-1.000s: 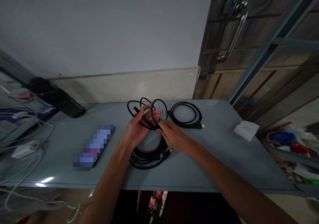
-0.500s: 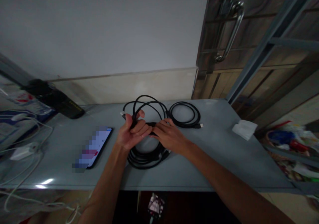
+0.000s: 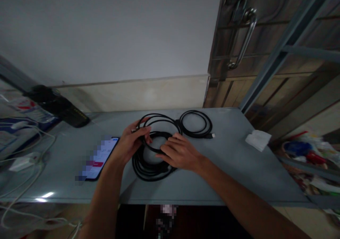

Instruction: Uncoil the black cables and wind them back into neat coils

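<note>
Between my hands is a loosely looped black cable [image 3: 159,115]. My left hand [image 3: 134,138] grips its left side between thumb and fingers. On the right side of the loops, my right hand [image 3: 179,150] is closed around the same cable, knuckles up. Below them a thicker coiled black cable [image 3: 151,177] lies on the table, partly covered by my hands. To the right rests another black cable coil [image 3: 209,125], its plug with a pale metal tip pointing right.
On the grey table [image 3: 225,175] a lit phone [image 3: 102,157] lies left of my arm. A black bottle [image 3: 61,106] leans at the back left. White cords and a white adapter [image 3: 25,162] are at the far left. A crumpled tissue [image 3: 258,140] sits near the right edge.
My left hand has turned from palm up to a pinch on the cable's left side. The loops have spread lower and rounder between both hands. My right hand has moved slightly down.
</note>
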`<state>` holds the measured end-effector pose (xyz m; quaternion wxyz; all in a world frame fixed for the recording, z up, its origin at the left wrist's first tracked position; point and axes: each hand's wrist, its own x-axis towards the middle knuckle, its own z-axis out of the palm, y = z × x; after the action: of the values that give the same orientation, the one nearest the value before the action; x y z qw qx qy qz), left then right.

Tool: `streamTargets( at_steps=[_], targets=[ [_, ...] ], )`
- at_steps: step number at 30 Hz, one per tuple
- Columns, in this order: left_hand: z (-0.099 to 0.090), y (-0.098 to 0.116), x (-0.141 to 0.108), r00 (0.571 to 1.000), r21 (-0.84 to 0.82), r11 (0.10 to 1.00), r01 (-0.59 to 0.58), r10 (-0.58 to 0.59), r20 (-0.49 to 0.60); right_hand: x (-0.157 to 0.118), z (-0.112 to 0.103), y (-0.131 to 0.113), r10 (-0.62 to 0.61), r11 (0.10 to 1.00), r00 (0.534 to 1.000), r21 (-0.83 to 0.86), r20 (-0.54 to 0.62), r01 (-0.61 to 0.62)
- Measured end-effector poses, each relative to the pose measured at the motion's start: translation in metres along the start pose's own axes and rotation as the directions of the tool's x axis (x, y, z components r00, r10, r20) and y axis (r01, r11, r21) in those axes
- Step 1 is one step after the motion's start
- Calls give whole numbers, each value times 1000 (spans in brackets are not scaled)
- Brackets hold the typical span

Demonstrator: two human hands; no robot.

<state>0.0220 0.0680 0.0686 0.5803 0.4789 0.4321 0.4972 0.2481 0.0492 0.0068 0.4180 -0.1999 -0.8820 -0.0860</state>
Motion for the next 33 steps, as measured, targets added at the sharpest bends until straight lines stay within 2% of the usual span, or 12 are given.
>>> streamTargets(
  at_steps=[3,5,8,10,13,18,20,24,27,33],
  targets=[
    [-3,4,-21,985,233,971,-57,92,-144,-1,3,-6,-61,995,998,78,-4,61],
    [-10,4,-34,960,433,897,-88,193,-205,-2,6,-11,-72,988,997,140,21,69],
    [-27,-5,-45,932,677,733,-68,288,-219,-5,11,-17,-90,977,990,204,113,66],
    [-39,-17,-48,929,742,669,-41,300,-219,-7,14,-18,-110,970,975,234,192,63],
    [-49,-39,-50,924,744,668,-36,306,-230,-9,14,-18,-121,965,950,260,290,43],
    [-49,-64,-58,921,608,793,-31,259,-290,-8,11,-16,-83,981,933,193,351,14],
    [-47,-68,-61,928,587,809,-31,241,-283,-8,10,-15,-66,985,933,172,354,5],
    [-46,-68,-63,927,667,745,-22,266,-266,-9,12,-12,-59,987,930,161,362,0],
    [-45,-66,-62,922,660,751,-13,265,-283,-10,13,-7,-42,987,933,162,358,-18],
    [-46,-68,-60,893,631,774,-45,314,-322,-11,10,6,171,968,949,135,266,-212]
  ],
)
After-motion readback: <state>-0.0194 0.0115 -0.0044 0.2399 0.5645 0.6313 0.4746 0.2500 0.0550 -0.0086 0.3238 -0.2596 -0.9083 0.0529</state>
